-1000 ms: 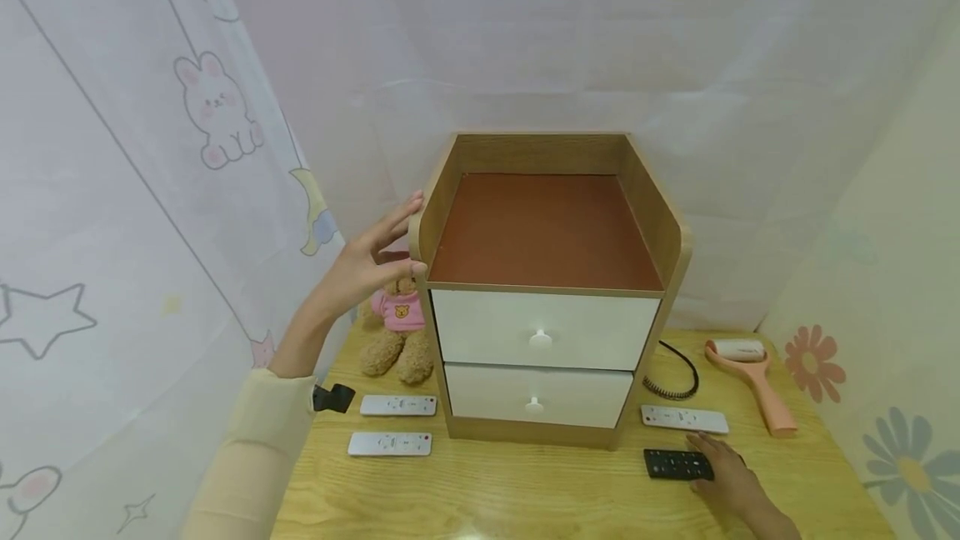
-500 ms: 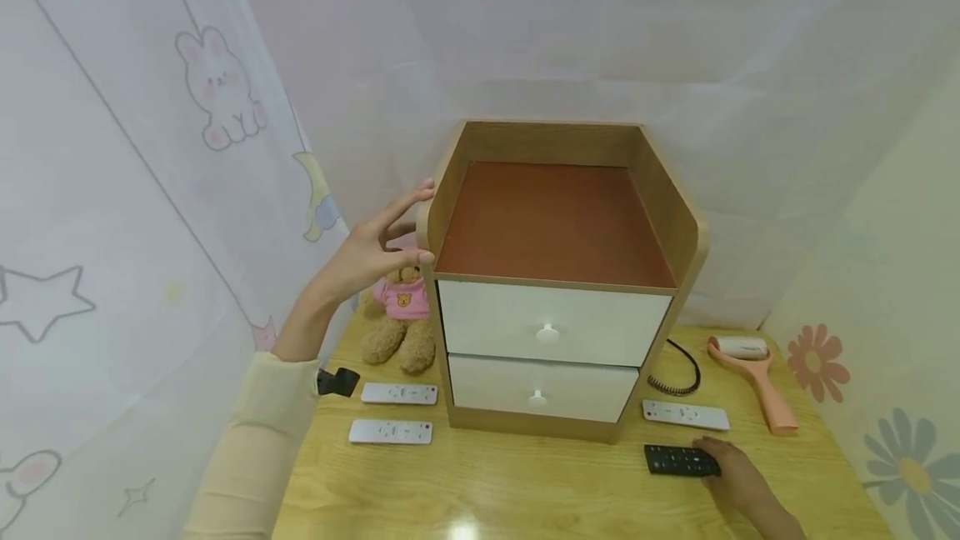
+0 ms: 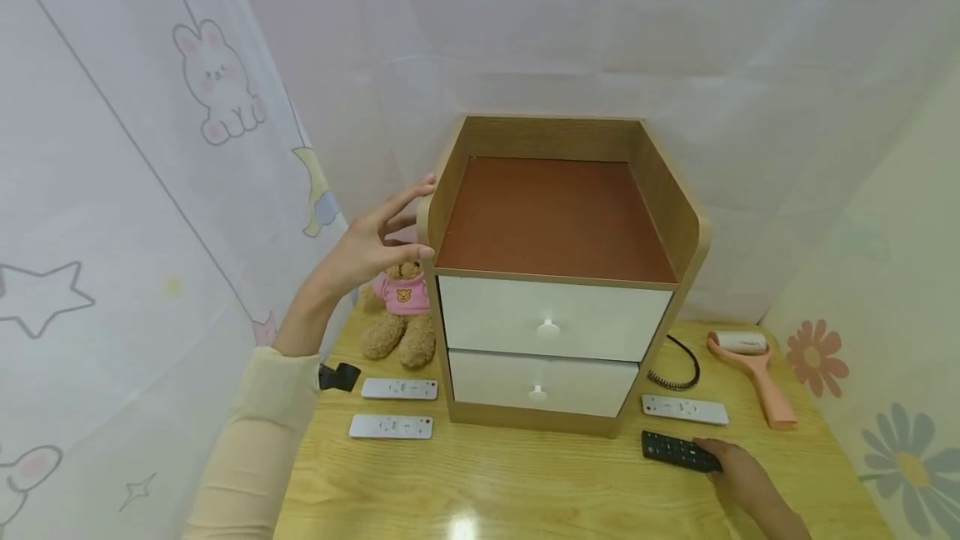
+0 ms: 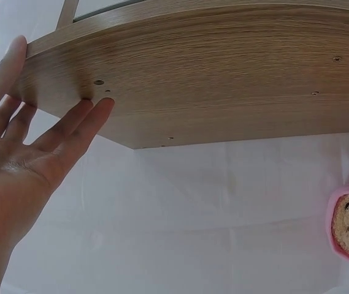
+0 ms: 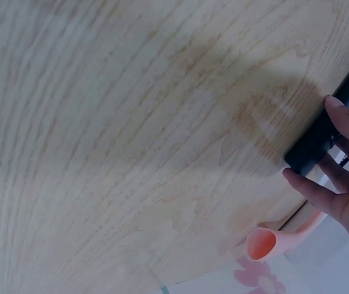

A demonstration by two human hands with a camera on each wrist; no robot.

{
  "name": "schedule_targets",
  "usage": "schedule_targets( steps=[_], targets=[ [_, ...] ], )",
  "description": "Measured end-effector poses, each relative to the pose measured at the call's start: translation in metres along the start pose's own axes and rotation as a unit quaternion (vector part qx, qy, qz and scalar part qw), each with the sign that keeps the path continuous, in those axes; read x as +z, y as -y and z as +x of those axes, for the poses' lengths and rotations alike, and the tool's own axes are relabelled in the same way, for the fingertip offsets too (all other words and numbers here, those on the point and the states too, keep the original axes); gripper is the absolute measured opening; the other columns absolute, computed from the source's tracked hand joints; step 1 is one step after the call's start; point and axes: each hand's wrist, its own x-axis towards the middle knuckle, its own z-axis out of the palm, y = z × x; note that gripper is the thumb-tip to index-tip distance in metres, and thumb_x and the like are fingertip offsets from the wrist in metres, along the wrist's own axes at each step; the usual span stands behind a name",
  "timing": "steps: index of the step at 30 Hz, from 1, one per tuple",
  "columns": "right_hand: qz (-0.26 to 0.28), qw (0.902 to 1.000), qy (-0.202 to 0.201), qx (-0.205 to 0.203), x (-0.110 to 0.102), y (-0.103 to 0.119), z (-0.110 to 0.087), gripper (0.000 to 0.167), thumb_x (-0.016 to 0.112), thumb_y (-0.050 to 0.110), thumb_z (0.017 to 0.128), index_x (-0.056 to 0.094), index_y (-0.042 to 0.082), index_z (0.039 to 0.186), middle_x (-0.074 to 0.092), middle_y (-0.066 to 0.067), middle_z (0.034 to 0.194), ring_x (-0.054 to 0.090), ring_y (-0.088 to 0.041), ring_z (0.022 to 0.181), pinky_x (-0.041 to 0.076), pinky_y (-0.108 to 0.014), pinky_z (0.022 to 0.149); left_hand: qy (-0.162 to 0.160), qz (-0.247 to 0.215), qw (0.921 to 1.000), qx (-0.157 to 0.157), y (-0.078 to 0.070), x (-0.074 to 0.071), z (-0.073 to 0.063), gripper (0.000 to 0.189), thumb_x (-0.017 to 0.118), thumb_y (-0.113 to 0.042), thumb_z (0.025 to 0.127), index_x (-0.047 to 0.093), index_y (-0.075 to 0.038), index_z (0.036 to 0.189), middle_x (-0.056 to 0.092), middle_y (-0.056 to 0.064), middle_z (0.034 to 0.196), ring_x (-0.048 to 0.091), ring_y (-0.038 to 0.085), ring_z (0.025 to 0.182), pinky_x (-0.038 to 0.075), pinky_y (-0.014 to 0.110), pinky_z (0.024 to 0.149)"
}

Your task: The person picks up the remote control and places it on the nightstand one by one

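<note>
Fingers of your right hand (image 3: 741, 477) pinch one end of the black oblong plastic remote (image 3: 675, 450) at the yellow wooden table (image 3: 540, 482); left hand (image 3: 360, 252) spread. Expect light, stiff handling; grip its long edges.

A black remote (image 3: 677, 450), button side up and perhaps lying fully flat, slants near the right front of an upright wood-grain cabinet (image 3: 551, 215) with two closed white drawers (image 3: 495, 313).
</note>
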Motion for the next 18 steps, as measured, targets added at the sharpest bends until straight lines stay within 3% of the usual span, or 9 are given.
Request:
schedule_targets(
  steps=[8, 11, 18],
  targets=[
    [0.025, 0.9992, -0.015, 0.026, -0.006, 0.004, -0.014, 0.052, 0.079, 0.000, 0.072, 0.062, -0.004, 0.122, 0.062, -0.028, 0.115, 0.060, -0.045, 0.101, 0.050, -0.057, 0.083, 0.002, -0.007, 0.9999, 0.007, 0.000, 0.003, 0.001, 0.075, 0.068, 0.004, 0.086, 0.031, -0.009, 0.151, 0.021, -0.002, 0.160, 0.028, 0.017, 0.142, 0.033, 0.046, 0.111],
    [0.025, 0.9979, -0.053, 0.027, -0.019, 0.010, -0.020, 0.053, 0.079, -0.001, 0.072, 0.061, -0.005, 0.122, 0.062, -0.030, 0.115, 0.060, -0.047, 0.100, 0.050, -0.058, 0.081, 0.001, -0.006, 1.0000, 0.007, 0.000, 0.004, 0.000, 0.075, 0.068, 0.004, 0.086, 0.032, -0.009, 0.150, 0.021, -0.002, 0.160, 0.028, 0.017, 0.142, 0.032, 0.046, 0.111],
    [0.011, 0.9882, -0.152, -0.009, -0.069, 0.031, -0.021, 0.058, 0.079, -0.007, 0.068, 0.058, -0.008, 0.123, 0.060, -0.034, 0.113, 0.063, -0.047, 0.086, 0.053, -0.053, 0.063, -0.004, -0.006, 0.9999, 0.007, -0.001, 0.004, -0.001, 0.075, 0.068, 0.005, 0.086, 0.032, -0.009, 0.150, 0.021, -0.001, 0.160, 0.027, 0.018, 0.142, 0.033, 0.046, 0.111]
  ],
)
